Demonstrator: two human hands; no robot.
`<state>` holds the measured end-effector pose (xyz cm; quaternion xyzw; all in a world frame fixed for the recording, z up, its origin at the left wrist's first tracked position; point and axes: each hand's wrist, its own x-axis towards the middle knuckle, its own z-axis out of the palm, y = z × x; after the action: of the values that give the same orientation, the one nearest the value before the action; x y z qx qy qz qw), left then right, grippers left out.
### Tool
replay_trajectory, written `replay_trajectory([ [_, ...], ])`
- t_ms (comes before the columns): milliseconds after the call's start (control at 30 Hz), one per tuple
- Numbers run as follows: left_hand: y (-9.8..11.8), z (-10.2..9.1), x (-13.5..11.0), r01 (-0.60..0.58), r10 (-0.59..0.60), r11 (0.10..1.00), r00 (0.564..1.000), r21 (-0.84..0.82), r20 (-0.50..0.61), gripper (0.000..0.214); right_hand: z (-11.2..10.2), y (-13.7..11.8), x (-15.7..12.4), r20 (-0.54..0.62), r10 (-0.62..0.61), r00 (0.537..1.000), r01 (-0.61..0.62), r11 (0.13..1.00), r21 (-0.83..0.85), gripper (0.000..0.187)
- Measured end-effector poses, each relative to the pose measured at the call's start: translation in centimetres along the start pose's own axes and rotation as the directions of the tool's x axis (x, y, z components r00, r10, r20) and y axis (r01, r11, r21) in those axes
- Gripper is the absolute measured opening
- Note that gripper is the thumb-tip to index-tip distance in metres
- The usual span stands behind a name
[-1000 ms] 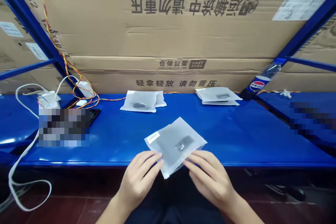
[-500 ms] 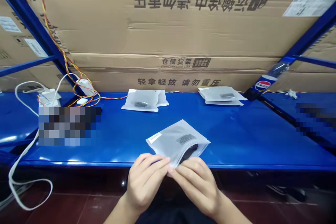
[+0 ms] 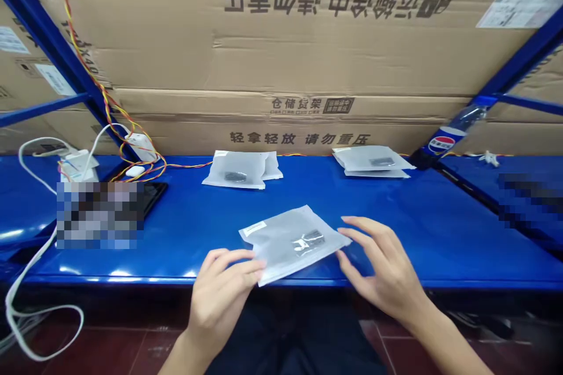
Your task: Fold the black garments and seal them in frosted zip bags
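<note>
A frosted white plastic pouch (image 3: pixel 290 241) with a small dark item inside and a white label lies near the front edge of the blue shelf (image 3: pixel 396 211). My left hand (image 3: pixel 222 293) pinches the pouch's near left corner between thumb and fingers. My right hand (image 3: pixel 385 269) is just right of the pouch, fingers spread, its fingertips beside the pouch's right corner and holding nothing.
Two small stacks of similar pouches lie at the back, one in the middle (image 3: pixel 240 169) and one to the right (image 3: pixel 372 160). White adapters with yellow-red wires (image 3: pixel 132 152) and a white cable (image 3: pixel 26 281) sit left. A plastic bottle (image 3: pixel 444 137) leans at right. Cardboard boxes (image 3: pixel 281 58) stand behind.
My right hand let go of the pouch's near edge and moved right, opening its fingers. The pouch now rests flatter on the shelf, with my left hand still at its corner.
</note>
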<state>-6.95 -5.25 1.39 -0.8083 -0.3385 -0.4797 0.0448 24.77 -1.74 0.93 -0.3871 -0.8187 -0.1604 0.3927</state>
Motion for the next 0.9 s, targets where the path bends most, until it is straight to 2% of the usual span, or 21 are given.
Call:
replay_trajectory([
  [67,-0.3,0.9,0.4,0.007,-0.008,0.998,1.000,-0.070,-0.010,0.018,0.9,-1.1,0.6,0.124,-0.025,0.992,0.019,0.999,0.049,0.064],
  [167,-0.9,1.9,1.2,0.105,-0.108,0.976,0.994,-0.193,-0.004,0.018,2.9,-2.1,1.7,0.243,-0.096,0.965,0.079,0.994,0.078,0.070],
  [267,-1.7,2.4,1.9,0.278,-0.265,0.941,0.960,-0.191,0.091,0.010,4.3,-1.0,3.2,0.299,-0.090,0.950,0.069,0.995,0.078,0.069],
  [300,-2.0,2.4,2.0,0.329,-0.312,0.932,0.942,-0.152,0.127,0.016,4.4,-0.1,3.8,0.309,-0.076,0.948,0.053,0.995,0.081,0.068],
  [400,-2.6,2.9,1.8,0.399,-0.388,0.917,0.898,-0.012,0.207,0.041,3.5,4.4,6.1,0.261,-0.028,0.965,0.015,0.999,0.052,0.075],
  [500,-2.6,3.7,1.2,0.324,-0.339,0.941,0.900,0.099,0.274,0.032,2.0,10.7,8.4,0.121,0.056,0.991,-0.053,0.998,-0.026,0.075],
  [567,-2.4,4.2,1.0,0.272,-0.305,0.951,0.911,0.150,0.279,0.027,1.3,14.7,9.6,0.018,0.141,0.990,-0.139,0.986,-0.093,0.069],
  [667,-2.0,4.6,1.0,0.257,-0.300,0.948,0.919,0.190,0.254,0.026,1.5,18.3,10.7,-0.057,0.235,0.970,-0.241,0.958,-0.156,0.060],
  [767,-1.9,4.7,1.3,0.256,-0.303,0.944,0.923,0.209,0.239,0.025,3.8,18.3,11.3,-0.048,0.242,0.969,-0.247,0.956,-0.156,0.060],
  [900,-1.6,4.8,1.5,0.256,-0.309,0.939,0.922,0.229,0.236,0.024,9.5,15.8,11.1,0.100,0.232,0.968,-0.216,0.965,-0.146,0.065],
])
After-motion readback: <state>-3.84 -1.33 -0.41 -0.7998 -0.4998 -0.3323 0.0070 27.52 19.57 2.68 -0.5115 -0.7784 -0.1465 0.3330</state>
